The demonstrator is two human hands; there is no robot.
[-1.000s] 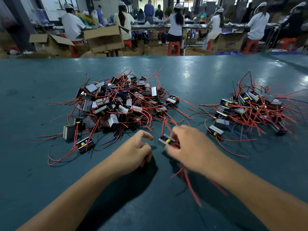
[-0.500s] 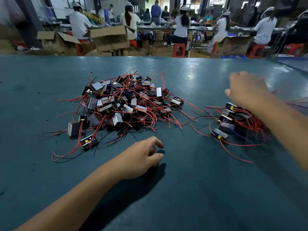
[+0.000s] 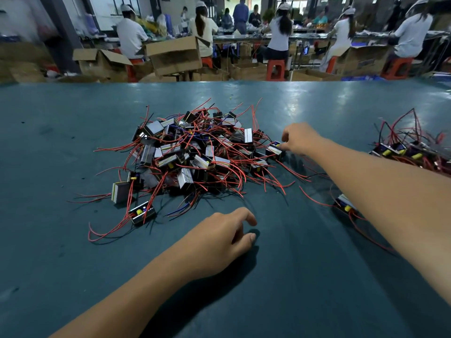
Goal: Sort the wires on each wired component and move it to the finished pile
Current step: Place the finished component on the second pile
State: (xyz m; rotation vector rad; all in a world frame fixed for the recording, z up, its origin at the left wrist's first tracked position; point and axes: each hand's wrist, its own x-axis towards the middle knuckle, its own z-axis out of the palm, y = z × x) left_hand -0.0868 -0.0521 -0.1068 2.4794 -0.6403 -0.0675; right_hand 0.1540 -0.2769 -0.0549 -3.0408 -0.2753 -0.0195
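Workers in white shirts and caps sit on red stools among open cardboard boxes [image 3: 173, 57] at 12 o'clock, beyond a wide teal bench [image 3: 61, 240]. On the bench, the unsorted pile [image 3: 195, 154] of small block-shaped wired components, tangled in red wires, fills the middle. At 3 o'clock of it, well apart, lies the finished pile [image 3: 412, 150], reaching the picture's right edge. The right hand [image 3: 299, 140] stretches to the 3 o'clock rim of the unsorted pile, its fingertips touching a wired component [image 3: 274, 150] there; whether they pinch it cannot be told. The left hand [image 3: 223, 234] rests on the bench at 6 o'clock of the unsorted pile, fingers loosely curled and holding nothing. One stray component [image 3: 344, 205] lies just beside the right forearm, at 7 o'clock of the finished pile.
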